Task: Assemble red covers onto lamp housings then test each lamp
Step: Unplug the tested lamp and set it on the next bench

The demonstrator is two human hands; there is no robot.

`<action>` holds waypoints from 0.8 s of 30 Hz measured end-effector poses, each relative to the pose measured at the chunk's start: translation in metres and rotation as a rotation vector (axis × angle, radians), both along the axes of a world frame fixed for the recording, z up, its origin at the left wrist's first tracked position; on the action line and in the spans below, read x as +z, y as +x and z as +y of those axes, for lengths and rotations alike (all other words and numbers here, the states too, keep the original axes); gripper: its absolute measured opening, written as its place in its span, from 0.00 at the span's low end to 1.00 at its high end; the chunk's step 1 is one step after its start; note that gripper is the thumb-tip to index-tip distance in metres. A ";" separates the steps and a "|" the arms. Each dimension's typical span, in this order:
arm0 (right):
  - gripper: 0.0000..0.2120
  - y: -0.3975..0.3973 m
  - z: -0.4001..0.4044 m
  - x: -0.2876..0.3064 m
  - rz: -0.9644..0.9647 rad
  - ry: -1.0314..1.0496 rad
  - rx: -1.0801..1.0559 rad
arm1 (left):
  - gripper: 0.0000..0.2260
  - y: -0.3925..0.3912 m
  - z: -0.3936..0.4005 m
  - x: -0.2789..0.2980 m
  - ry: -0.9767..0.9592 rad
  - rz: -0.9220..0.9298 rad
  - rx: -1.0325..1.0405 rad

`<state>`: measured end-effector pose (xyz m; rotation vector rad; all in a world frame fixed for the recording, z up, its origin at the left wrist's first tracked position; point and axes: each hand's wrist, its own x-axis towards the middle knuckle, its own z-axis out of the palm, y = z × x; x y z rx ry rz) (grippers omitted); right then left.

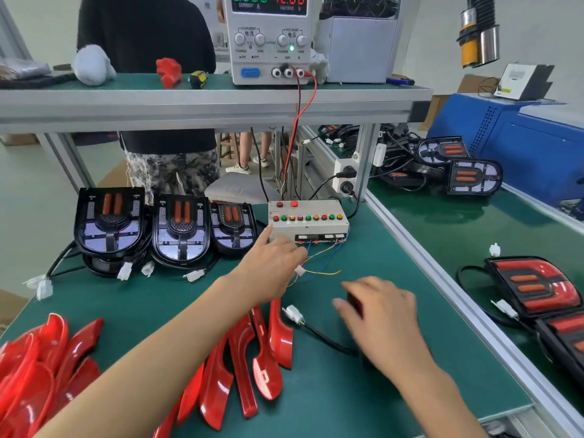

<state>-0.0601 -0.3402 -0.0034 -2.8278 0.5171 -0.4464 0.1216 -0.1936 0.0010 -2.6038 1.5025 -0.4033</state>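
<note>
Beside the test box (308,221), the left hand (271,263) pinches a connector (299,270).

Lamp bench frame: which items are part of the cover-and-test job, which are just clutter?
Job: red covers; bare lamp housings; test box; power supply; finished lamps.

Clutter: grey cloth; red piece on shelf; yellow-black tape measure; blue cabinet.

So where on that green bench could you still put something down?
Bare green mat lies at the near edge, between the pile of glossy red covers and the aluminium side rail. A smaller patch lies between the black lamp housings and the covers. Around the grey button box, loose wires crowd it.
</note>
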 end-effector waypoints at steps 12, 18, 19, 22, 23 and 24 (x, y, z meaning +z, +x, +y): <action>0.18 -0.098 -0.064 -0.009 0.138 1.079 -0.423 | 0.16 -0.045 -0.022 0.000 -0.101 -0.033 -0.062; 0.19 -0.095 -0.058 -0.003 0.147 1.229 -0.411 | 0.09 -0.095 -0.022 -0.011 0.176 0.253 -0.095; 0.20 -0.095 -0.056 -0.002 0.152 1.265 -0.399 | 0.10 -0.098 -0.023 -0.013 0.201 0.270 -0.086; 0.26 -0.096 -0.054 -0.002 0.154 1.367 -0.345 | 0.10 -0.100 -0.027 -0.015 0.209 0.281 -0.076; 0.27 -0.097 -0.054 -0.003 0.139 1.403 -0.337 | 0.09 -0.100 -0.027 -0.016 0.208 0.280 -0.085; 0.27 -0.097 -0.055 -0.004 0.116 1.443 -0.335 | 0.09 -0.101 -0.028 -0.015 0.204 0.276 -0.093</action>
